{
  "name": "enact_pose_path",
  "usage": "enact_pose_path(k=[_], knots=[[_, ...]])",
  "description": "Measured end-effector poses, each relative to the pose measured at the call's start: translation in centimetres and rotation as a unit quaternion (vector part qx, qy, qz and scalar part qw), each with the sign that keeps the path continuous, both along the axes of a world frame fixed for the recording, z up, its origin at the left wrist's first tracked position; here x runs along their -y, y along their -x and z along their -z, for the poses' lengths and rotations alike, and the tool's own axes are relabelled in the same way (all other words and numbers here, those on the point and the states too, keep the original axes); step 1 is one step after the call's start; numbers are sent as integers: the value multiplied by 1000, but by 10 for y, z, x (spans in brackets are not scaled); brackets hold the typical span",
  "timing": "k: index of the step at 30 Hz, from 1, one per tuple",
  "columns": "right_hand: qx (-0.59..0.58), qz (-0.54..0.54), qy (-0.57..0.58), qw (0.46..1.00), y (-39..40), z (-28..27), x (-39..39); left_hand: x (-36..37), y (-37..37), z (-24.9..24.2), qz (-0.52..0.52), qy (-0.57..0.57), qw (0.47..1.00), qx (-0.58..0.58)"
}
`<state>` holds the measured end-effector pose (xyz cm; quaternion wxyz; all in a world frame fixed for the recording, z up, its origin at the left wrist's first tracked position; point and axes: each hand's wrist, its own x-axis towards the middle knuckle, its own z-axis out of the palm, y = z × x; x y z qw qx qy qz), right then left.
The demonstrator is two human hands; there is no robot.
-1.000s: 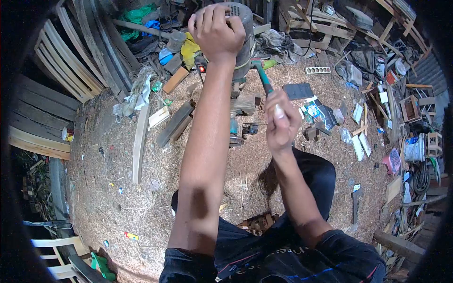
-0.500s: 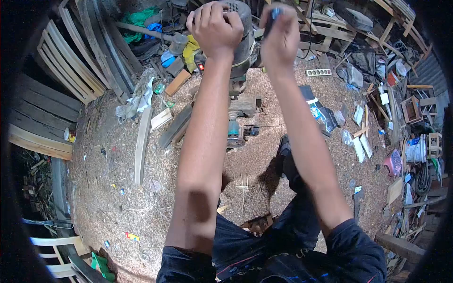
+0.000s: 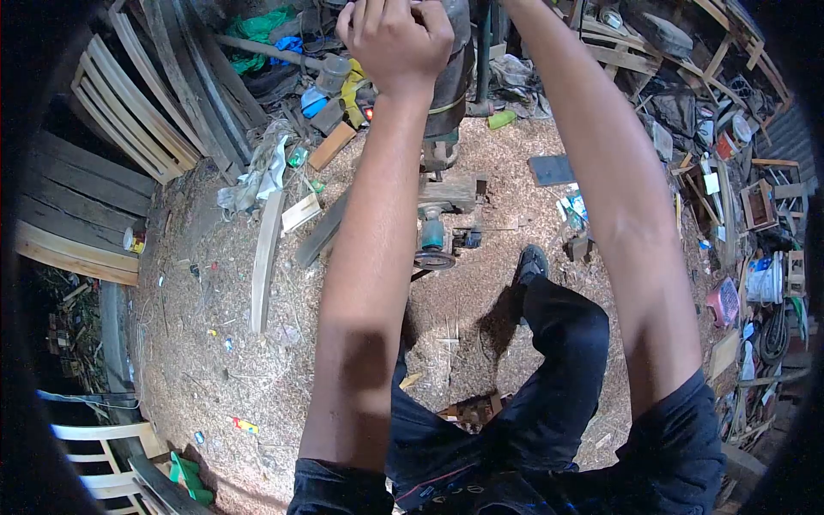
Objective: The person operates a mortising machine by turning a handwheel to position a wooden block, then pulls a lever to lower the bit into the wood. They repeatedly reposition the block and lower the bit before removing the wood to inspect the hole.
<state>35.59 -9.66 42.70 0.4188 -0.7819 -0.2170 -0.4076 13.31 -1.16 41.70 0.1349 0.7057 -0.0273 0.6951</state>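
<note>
My left hand [image 3: 396, 39] is closed at the top edge of the view, its fingers curled against the side of a dark, rounded machine housing [image 3: 451, 86]. What the fingers grip is hidden. Under the housing are a worn wooden block [image 3: 448, 194], a teal metal part [image 3: 432, 232] and a round handwheel [image 3: 435, 259]. My right forearm [image 3: 614, 163] reaches up and out past the top edge, to the right of the machine. The right hand itself lies outside the frame.
Wood shavings cover the floor [image 3: 215, 343]. Curved timber pieces [image 3: 129, 112] lean at the left. A long wooden strip [image 3: 268, 266] lies left of my arm. A dark flat piece [image 3: 551, 170] is near the right forearm. A pink basket [image 3: 724, 300] and clutter line the right side.
My right hand, earlier around a dark object with a blue part, has moved up and out of view. The left hand stays at the housing, slightly higher in the frame.
</note>
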Motion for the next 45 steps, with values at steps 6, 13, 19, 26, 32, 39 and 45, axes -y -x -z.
enact_pose_path(k=[6, 13, 19, 26, 32, 39, 45], knots=[[-16, -96, -149, 984, 26, 39, 0, 2, 2, -2, 0, 1, 1000, 2], [-200, -17, -67, 977, -3, 32, -4, -1, -4, -5, 12, -9, 1000, 14], [-67, 20, -65, 995, -41, 70, -17, -1, -2, -9, 8, -10, 1000, 4], [-133, -72, 76, 986, -17, 124, 19, -3, 6, -11, 9, -20, 999, -33], [-239, -110, -3, 965, 68, 155, 75, -11, 17, -16, -65, -96, 993, -1], [-447, -173, -85, 874, 212, 263, 128, -25, 116, 136, 89, 163, 950, -252], [-425, -236, 265, 833, 322, 324, 123, -34, 203, 301, 99, 201, 784, -579]])
